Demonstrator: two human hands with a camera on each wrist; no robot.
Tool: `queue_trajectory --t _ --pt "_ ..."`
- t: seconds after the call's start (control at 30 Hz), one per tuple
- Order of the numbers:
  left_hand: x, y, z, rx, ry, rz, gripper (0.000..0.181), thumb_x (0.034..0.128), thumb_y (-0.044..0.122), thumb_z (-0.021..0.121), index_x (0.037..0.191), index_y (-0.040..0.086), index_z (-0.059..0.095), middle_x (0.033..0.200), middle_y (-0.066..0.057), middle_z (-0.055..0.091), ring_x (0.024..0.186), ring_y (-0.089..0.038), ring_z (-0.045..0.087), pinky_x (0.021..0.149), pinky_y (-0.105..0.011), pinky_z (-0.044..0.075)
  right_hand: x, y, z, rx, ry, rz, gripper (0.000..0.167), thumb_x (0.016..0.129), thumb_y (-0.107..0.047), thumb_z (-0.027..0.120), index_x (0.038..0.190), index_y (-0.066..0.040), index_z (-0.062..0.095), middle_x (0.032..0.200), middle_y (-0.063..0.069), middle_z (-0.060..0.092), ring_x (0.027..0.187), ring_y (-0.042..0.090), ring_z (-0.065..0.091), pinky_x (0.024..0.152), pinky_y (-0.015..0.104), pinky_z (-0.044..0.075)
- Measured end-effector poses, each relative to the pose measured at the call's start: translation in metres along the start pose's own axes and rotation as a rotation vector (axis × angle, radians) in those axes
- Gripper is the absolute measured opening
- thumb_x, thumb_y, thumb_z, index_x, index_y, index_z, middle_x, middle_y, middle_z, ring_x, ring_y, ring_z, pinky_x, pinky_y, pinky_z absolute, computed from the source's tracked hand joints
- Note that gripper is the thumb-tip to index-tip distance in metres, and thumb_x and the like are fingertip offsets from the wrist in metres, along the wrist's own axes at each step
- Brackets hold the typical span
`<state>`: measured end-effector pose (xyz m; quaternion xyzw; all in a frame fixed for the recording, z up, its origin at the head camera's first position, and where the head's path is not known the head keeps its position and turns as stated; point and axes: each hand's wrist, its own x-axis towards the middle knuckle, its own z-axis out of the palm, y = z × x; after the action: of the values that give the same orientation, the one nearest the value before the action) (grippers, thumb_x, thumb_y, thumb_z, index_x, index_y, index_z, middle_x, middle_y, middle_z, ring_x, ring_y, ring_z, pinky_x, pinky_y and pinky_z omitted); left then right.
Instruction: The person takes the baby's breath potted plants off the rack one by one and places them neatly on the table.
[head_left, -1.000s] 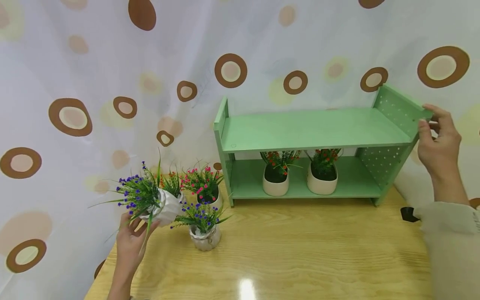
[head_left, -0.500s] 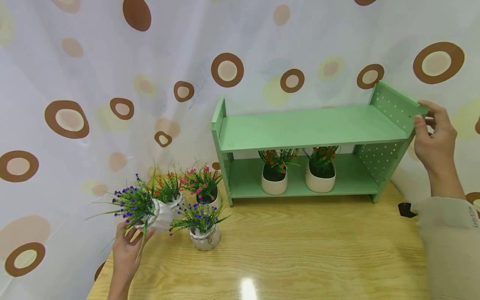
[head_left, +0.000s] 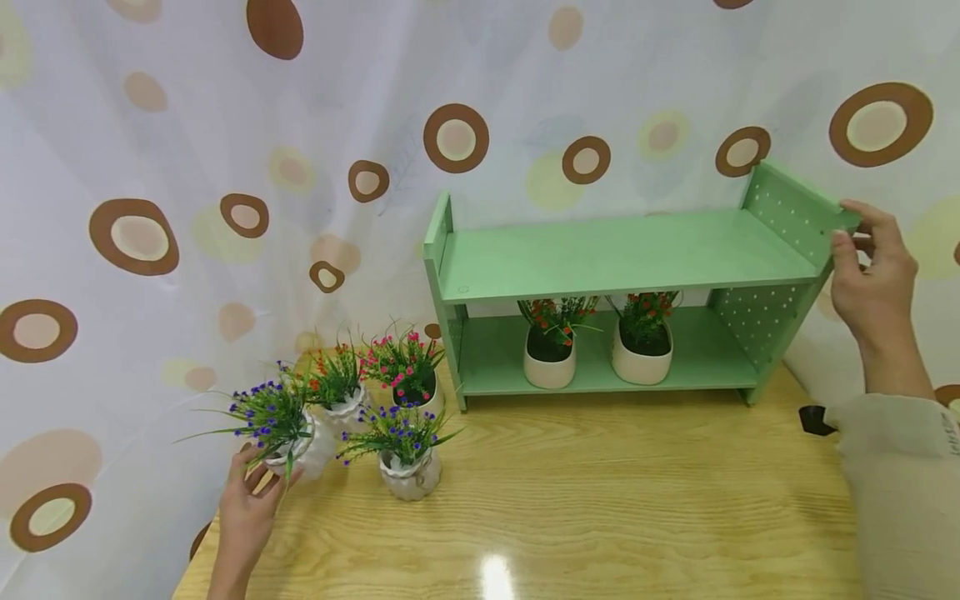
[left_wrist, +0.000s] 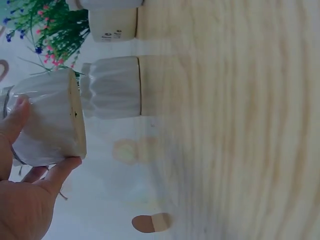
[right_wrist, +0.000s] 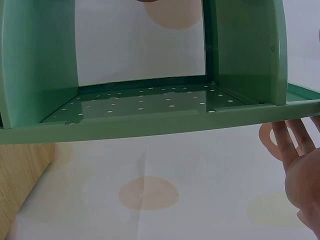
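Note:
My left hand [head_left: 247,500] grips a white ruffled flowerpot [left_wrist: 45,120] with blue-purple flowers [head_left: 262,414], at the left of the table. The pot leans to the left, and the left wrist view shows its base above the wood. Beside it stand a white pot with orange flowers [head_left: 335,375], a pot with pink flowers [head_left: 405,362] and a second pot with purple flowers [head_left: 411,479]. At the right, my right hand [head_left: 876,279] holds the upper front corner of the green two-tier shelf [head_left: 630,250], thumb on the inner side of its end panel.
Two cream pots with red flowers, a left one [head_left: 550,367] and a right one [head_left: 642,362], stand on the lower tier. A small black object [head_left: 816,420] lies near the right sleeve. The wooden table [head_left: 600,500] meets a patterned curtain [head_left: 187,100] behind.
My left hand has lowered the tilted pot and shifted it slightly left, uncovering more of the orange-flowered pot behind. The right hand keeps its hold on the shelf.

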<state>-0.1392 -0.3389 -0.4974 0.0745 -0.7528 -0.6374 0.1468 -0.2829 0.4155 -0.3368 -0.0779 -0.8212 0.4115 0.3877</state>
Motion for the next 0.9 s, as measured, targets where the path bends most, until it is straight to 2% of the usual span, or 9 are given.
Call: queue_trajectory --t 0.23,0.47,0.6,0.73,0.8,0.9 --pt "0.0017 -0.0051 0.0024 0.037 -0.051 -0.041 0.052 0.0982 -0.006 0.065 0.141 0.01 0.04 0.142 -0.017 0.036 0.1 0.011 0.063 0.091 -0.019 0.059 0.001 0.0007 -0.0025 -0.005 -0.016 0.045 0.043 0.11 -0.027 0.045 0.15 -0.045 0.048 0.129 -0.028 0.05 0.108 -0.011 0.045 0.083 0.011 0.037" --pt "0.0021 -0.0061 0.0068 0.098 -0.081 -0.101 0.061 0.0987 -0.004 0.065 0.149 0.004 0.032 0.15 -0.028 0.036 0.099 0.014 0.061 0.092 -0.017 0.058 -0.0023 0.0015 -0.0013 -0.022 -0.027 0.058 0.044 0.111 -0.027 0.043 0.151 -0.045 0.045 0.136 -0.023 0.052 0.109 -0.012 0.044 0.084 0.011 0.037" --pt "0.0029 -0.0068 0.0075 0.144 -0.095 -0.146 0.061 0.0995 -0.006 0.063 0.151 0.005 0.032 0.15 -0.026 0.038 0.1 0.016 0.056 0.093 -0.019 0.058 -0.0028 0.0023 0.0003 -0.022 -0.022 0.046 0.044 0.111 -0.027 0.044 0.151 -0.045 0.046 0.135 -0.023 0.052 0.108 -0.012 0.045 0.082 0.011 0.037" --pt "0.0055 -0.0072 0.0089 0.151 -0.111 -0.137 0.059 0.0994 -0.007 0.062 0.149 0.006 0.035 0.145 -0.024 0.042 0.101 0.014 0.059 0.093 -0.024 0.06 -0.0013 0.0015 0.0006 -0.012 -0.012 0.035 0.043 0.11 -0.026 0.045 0.15 -0.044 0.048 0.133 -0.024 0.053 0.108 -0.011 0.046 0.082 0.011 0.037" --pt "0.0062 -0.0074 0.0093 0.162 -0.119 -0.123 0.057 0.0993 -0.007 0.063 0.148 0.006 0.036 0.146 -0.024 0.04 0.106 0.007 0.063 0.092 -0.023 0.061 -0.0004 0.0006 0.0005 -0.01 -0.009 0.031 0.043 0.11 -0.026 0.045 0.149 -0.044 0.048 0.131 -0.026 0.052 0.108 -0.011 0.046 0.082 0.01 0.037" --pt "0.0068 -0.0089 0.0084 0.189 -0.128 -0.1 0.056 0.0983 -0.006 0.065 0.146 0.004 0.038 0.151 -0.026 0.037 0.126 -0.019 0.063 0.09 -0.019 0.06 0.0005 -0.0007 0.0011 0.004 -0.009 0.025 0.043 0.11 -0.025 0.046 0.149 -0.043 0.05 0.126 -0.029 0.051 0.107 -0.011 0.047 0.08 0.009 0.037"
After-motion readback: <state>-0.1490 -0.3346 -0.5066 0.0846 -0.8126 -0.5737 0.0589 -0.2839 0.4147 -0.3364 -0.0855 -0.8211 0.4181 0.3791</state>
